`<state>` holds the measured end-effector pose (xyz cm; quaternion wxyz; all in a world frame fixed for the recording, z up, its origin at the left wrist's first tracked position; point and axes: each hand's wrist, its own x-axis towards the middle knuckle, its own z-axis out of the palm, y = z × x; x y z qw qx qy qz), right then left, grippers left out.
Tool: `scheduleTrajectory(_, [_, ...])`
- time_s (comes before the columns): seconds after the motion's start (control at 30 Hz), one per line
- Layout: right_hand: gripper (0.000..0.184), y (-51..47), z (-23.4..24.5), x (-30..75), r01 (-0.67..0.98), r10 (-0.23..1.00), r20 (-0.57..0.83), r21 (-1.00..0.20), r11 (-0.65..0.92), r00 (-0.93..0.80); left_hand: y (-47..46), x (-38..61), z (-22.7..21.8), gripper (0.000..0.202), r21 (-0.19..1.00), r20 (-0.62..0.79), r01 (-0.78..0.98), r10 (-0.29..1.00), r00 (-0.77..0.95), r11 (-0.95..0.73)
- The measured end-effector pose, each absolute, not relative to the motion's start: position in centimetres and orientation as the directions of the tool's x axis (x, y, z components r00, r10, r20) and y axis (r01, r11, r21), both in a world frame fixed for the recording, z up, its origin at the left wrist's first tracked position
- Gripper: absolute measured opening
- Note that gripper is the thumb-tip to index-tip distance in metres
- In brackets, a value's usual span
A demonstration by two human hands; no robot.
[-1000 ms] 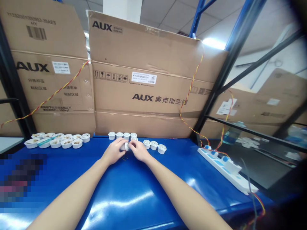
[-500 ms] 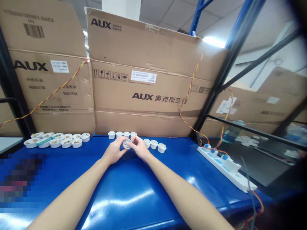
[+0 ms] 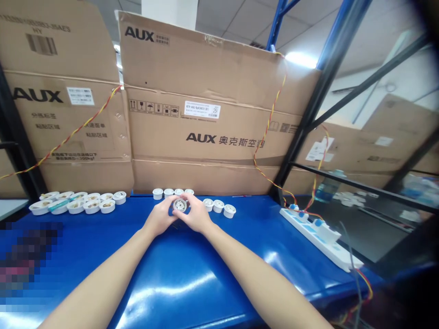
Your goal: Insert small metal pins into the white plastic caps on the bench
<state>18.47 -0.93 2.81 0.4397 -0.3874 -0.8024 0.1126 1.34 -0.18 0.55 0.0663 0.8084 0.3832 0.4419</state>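
Between my two hands, a little above the blue tabletop (image 3: pixel 185 288), is a small round white cup-shaped part (image 3: pixel 180 205) with its opening towards me and fittings visible inside. My left hand (image 3: pixel 161 214) curls round its left side. Thumb and fingers of my right hand (image 3: pixel 195 212) close on its right side. Behind the hands stands a row of similar white round parts (image 3: pixel 168 193). Several more, such as one white round part (image 3: pixel 229 210), stand to the right of my right hand.
At the back left, white cups (image 3: pixel 92 206) with small pieces inside stand grouped, a teal tool (image 3: pixel 61 204) lying across them. A white power strip (image 3: pixel 318 237) runs along the right edge. Cardboard boxes (image 3: pixel 212 169) wall the back. A twisted red-yellow wire (image 3: pixel 270 123) hangs down.
The held white part has turned so its inside faces me more. My right fingers have shifted round its rim, with the thumb lower. The whole view has drifted slightly.
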Motion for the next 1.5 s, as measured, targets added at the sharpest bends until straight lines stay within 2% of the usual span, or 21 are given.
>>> scheduleTrajectory(0.2, [0.04, 1.3, 2.9, 21.7, 0.813, 0.767, 0.563, -0.263, 0.52, -0.309, 0.1, 0.9, 0.2, 0.045, 0.422, 0.654, 0.653, 0.71, 0.26, -0.628])
scheduleTrajectory(0.4, [0.037, 3.0, 2.0, 24.8, 0.869, 0.842, 0.428, -0.214, 0.447, -0.328, 0.3, 0.5, 0.0, 0.04, 0.444, 0.632, 0.687, 0.745, 0.214, -0.575])
scheduleTrajectory(0.6, [0.043, 3.3, 2.1, 25.6, 0.964, 0.905, 0.403, -0.155, 0.216, -0.138, 0.1, 0.5, 0.2, 0.037, 0.45, 0.613, 0.692, 0.759, 0.221, -0.565])
scheduleTrajectory(0.67, [0.043, 3.2, 2.3, 25.1, 0.955, 0.878, 0.446, -0.143, 0.261, -0.173, 0.2, 0.5, 0.2, 0.036, 0.449, 0.607, 0.7, 0.764, 0.217, -0.556])
scheduleTrajectory(0.8, [0.042, 2.3, 2.3, 22.8, 0.846, 0.784, 0.454, -0.113, 0.521, -0.423, 0.7, 0.4, -0.3, 0.032, 0.464, 0.592, 0.708, 0.781, 0.199, -0.532])
scheduleTrajectory(0.9, [0.045, 1.3, 2.2, 21.2, 0.703, 0.706, 0.406, -0.188, 0.686, -0.58, 1.3, 0.1, -0.9, 0.042, 0.474, 0.57, 0.698, 0.791, 0.221, -0.536])
scheduleTrajectory(0.97, [0.049, 0.8, 2.1, 20.6, 0.59, 0.639, 0.433, -0.26, 0.764, -0.636, 1.7, -0.1, -1.3, 0.047, 0.474, 0.54, 0.696, 0.802, 0.253, -0.539])
scheduleTrajectory(1.07, [0.038, 0.3, 2.2, 20.6, 0.543, 0.636, 0.454, -0.333, 0.771, -0.624, 2.0, -0.3, -1.6, 0.041, 0.478, 0.487, 0.689, 0.817, 0.309, -0.546])
scheduleTrajectory(1.17, [0.025, 0.4, 2.3, 20.9, 0.513, 0.628, 0.333, -0.374, 0.773, -0.703, 2.1, -0.4, -1.6, 0.039, 0.496, 0.473, 0.675, 0.822, 0.318, -0.547])
scheduleTrajectory(1.27, [0.024, 0.6, 2.2, 21.2, 0.465, 0.578, 0.257, -0.387, 0.796, -0.775, 2.0, -0.3, -1.5, 0.039, 0.507, 0.477, 0.678, 0.829, 0.293, -0.532])
scheduleTrajectory(1.5, [0.022, 1.1, 1.8, 21.3, 0.441, 0.561, 0.244, -0.41, 0.799, -0.791, 1.7, -0.1, -1.5, 0.039, 0.49, 0.478, 0.692, 0.827, 0.296, -0.531])
